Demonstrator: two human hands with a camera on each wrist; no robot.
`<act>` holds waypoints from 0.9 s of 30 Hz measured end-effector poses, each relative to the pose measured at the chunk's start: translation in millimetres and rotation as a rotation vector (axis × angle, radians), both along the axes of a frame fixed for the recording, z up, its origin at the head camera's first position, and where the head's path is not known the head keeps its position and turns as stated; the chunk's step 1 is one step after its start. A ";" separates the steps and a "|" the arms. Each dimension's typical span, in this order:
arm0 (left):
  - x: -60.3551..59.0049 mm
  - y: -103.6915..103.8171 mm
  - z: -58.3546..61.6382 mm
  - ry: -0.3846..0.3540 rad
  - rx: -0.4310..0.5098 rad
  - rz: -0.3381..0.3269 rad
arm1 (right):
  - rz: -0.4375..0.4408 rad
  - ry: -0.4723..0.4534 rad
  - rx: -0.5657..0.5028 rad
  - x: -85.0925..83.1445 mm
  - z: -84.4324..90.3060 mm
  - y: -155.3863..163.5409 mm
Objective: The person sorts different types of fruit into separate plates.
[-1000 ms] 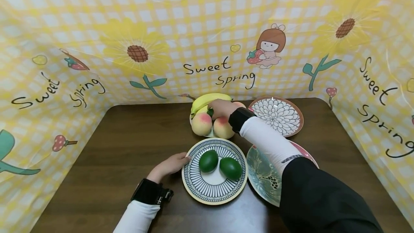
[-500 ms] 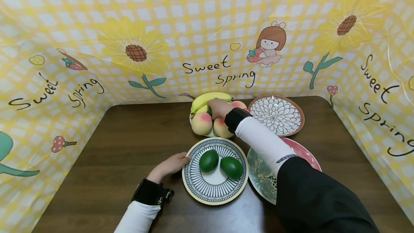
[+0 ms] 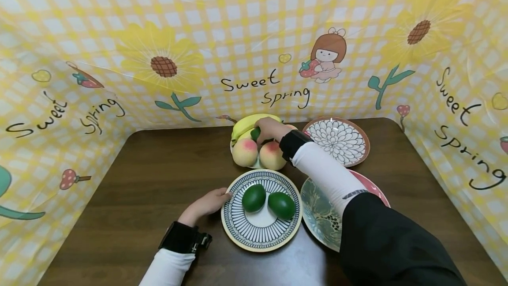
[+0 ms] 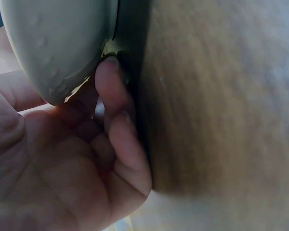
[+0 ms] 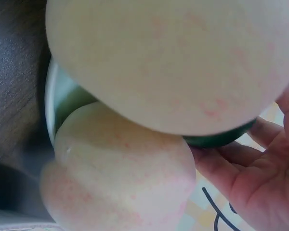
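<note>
My right hand (image 3: 270, 129) reaches into a pile of fruit at the back of the table and grips a dark green fruit (image 3: 255, 134) among the peaches (image 3: 244, 152) and bananas (image 3: 248, 122). The right wrist view is filled by two peaches (image 5: 168, 62), with the green fruit (image 5: 221, 138) behind them against my fingers (image 5: 241, 166). My left hand (image 3: 206, 203) holds the left rim of a striped plate (image 3: 259, 233), which carries two green fruits (image 3: 254, 197). In the left wrist view curled fingers (image 4: 116, 101) press against the plate's rim (image 4: 62, 43).
A flower-patterned plate (image 3: 336, 140) sits at the back right. A teal and pink plate (image 3: 319, 217) lies right of the striped one, partly under my right sleeve. Yellow printed cloth walls three sides of the brown table (image 3: 158, 175).
My right hand has shifted slightly on the fruit pile and the green fruit shows more under its fingers. The left hand has stayed at the plate's rim.
</note>
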State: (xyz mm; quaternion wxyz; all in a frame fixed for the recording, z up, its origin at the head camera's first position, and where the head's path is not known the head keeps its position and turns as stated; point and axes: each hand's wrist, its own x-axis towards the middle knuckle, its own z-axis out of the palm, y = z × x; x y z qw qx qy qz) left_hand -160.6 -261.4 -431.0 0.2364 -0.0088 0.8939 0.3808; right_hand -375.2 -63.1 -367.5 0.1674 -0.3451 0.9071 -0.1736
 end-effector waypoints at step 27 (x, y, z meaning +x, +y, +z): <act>-1.6 0.5 0.0 0.009 -0.013 -0.023 | 0.260 0.176 -0.156 93.0 50.4 37.0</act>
